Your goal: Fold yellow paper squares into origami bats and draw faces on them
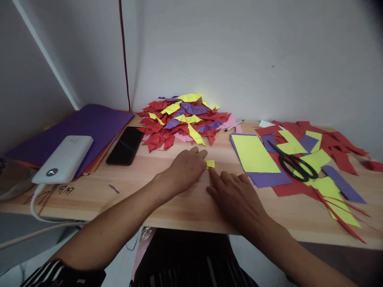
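A small folded piece of yellow paper (211,164) lies on the wooden table between my hands, mostly covered by my left hand. My left hand (189,167) is closed over the paper's left part, its fingers bent and pressed together. From the near right, my right hand (235,195) holds the paper down with its index fingertip at the lower edge, the other fingers curled and the thumb tucked toward me. Beyond my hands is a heap of folded paper bats (187,119) in red, purple and yellow, some with drawn faces.
To the right lie a stack of yellow and purple sheets (255,153), black-handled scissors (295,165) and red, yellow and purple offcuts (320,159). A pen (234,125) is behind. On the left are a phone (125,146), a white power bank (64,158) with a cable, and purple sheets (98,119).
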Demonstrator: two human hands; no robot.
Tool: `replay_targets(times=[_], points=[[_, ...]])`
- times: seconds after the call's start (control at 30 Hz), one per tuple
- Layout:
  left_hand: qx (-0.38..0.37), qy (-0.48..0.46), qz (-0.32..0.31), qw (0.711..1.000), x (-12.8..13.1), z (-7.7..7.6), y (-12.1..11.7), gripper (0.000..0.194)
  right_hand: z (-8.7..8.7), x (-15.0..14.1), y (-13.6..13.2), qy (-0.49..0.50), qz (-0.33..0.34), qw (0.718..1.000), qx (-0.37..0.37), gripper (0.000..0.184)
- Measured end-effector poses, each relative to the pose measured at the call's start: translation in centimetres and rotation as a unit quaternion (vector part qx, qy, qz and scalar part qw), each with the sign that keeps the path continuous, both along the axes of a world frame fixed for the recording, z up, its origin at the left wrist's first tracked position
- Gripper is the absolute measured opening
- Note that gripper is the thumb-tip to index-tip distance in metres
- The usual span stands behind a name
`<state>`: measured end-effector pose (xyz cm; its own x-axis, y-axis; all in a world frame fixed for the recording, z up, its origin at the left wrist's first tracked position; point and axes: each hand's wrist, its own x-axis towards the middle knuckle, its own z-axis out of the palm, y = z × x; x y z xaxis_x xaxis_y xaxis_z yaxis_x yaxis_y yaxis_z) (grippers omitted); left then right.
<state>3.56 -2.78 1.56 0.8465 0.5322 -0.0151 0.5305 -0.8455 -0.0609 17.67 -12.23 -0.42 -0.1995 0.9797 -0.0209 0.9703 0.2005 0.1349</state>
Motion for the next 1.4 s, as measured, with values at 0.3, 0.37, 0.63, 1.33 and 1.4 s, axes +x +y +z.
replay_targets(times=[0.3,0.37,0.63,1.33,1.4], points=[[0.002,0.006,0.000,1.000,0.0,0.0,-0.3,0.021,0.5,-0.8,-0.1,-0.010,-0.030,0.999,-0.009,0.046],[0.003,0.003,-0.002,1.000,0.0,-0.1,-0.2,0.020,0.7,-0.7,-0.4,-0.007,-0.024,1.000,-0.010,0.045],[-0.007,0.006,0.004,1.000,0.1,0.1,-0.4,0.022,0.8,-0.5,-0.3,0.017,-0.033,0.999,0.009,0.049],[-0.003,0.007,0.002,1.000,0.0,0.2,-0.4,0.024,0.8,0.1,0.8,0.008,-0.062,0.997,-0.047,0.049],[0.004,-0.001,-0.001,1.000,0.0,0.0,-0.4,0.024,0.7,-0.1,0.8,-0.009,-0.071,0.997,-0.042,0.049]])
